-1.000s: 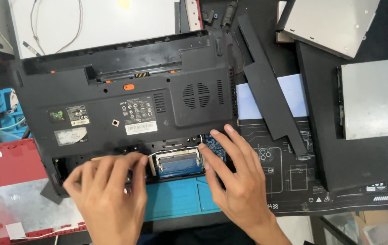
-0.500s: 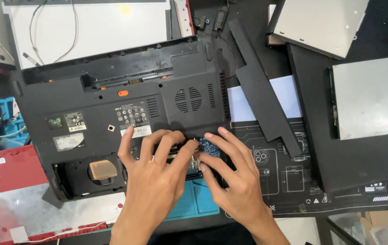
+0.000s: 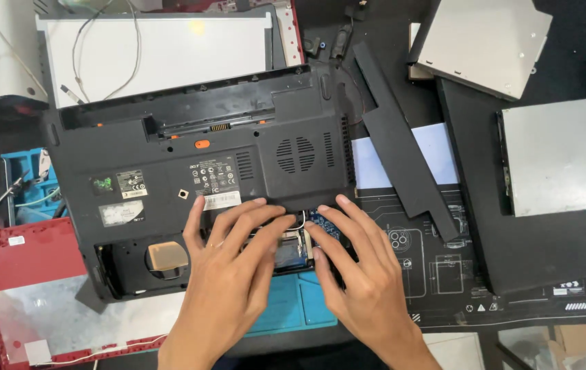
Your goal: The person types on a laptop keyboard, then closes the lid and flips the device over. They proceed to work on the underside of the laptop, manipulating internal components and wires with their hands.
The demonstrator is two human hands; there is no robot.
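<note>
Head view: a black laptop base (image 3: 204,157) lies upside down at frame centre on a cluttered desk (image 3: 567,274). The left hand (image 3: 231,274) and right hand (image 3: 361,274) rest on its open memory bay (image 3: 291,250), fingers spread flat, grip pinching nothing. The small circuit module (image 3: 324,220) there looks light, stiff and fragile, best held by its edges.

Both hands (image 3: 293,274) on upturned laptop (image 3: 197,164)
</note>
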